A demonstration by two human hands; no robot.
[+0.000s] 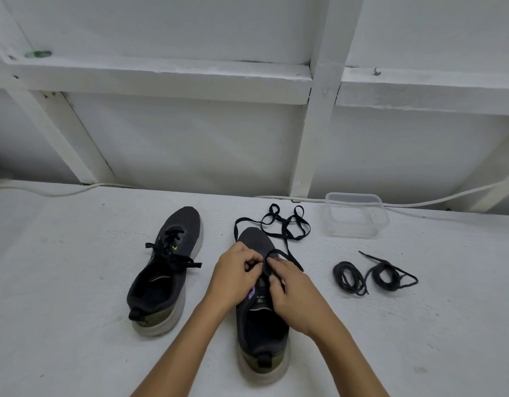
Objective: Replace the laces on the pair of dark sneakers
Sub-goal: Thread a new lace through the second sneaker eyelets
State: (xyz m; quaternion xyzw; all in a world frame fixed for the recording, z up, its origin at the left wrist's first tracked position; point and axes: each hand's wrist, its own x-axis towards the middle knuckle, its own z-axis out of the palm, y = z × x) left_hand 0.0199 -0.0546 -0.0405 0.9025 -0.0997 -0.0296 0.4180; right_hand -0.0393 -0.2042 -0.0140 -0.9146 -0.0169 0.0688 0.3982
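Head view. Two dark sneakers on a white surface (75, 353), toes pointing away toward a white framed wall (190, 144).

Left sneaker (164, 270): laced, black lace ends splayed across the tongue, small yellow-green mark on the side. Standing apart from the other shoe.

Right sneaker (260, 325): centre of view, heel nearest the camera, purple mark on the side by the eyelets. Flat black lace (285, 224) partly threaded at the lower eyelets, the loose remainder looped on the surface just beyond and to the right of the toe.

Left hand (236, 275): over the eyelet area, fingers curled, pinching the flat black lace at the shoe's throat.

Right hand (290, 290): just beside the left, fingers curled, pinching the same lace at the eyelets. Fingertips of both hands nearly touching.

Two coiled round black laces (370, 276) lying to the right of the worked shoe, well apart from it. Clear plastic container (356, 214) near the wall, behind the coils. White cable (61, 193) running along the wall base.
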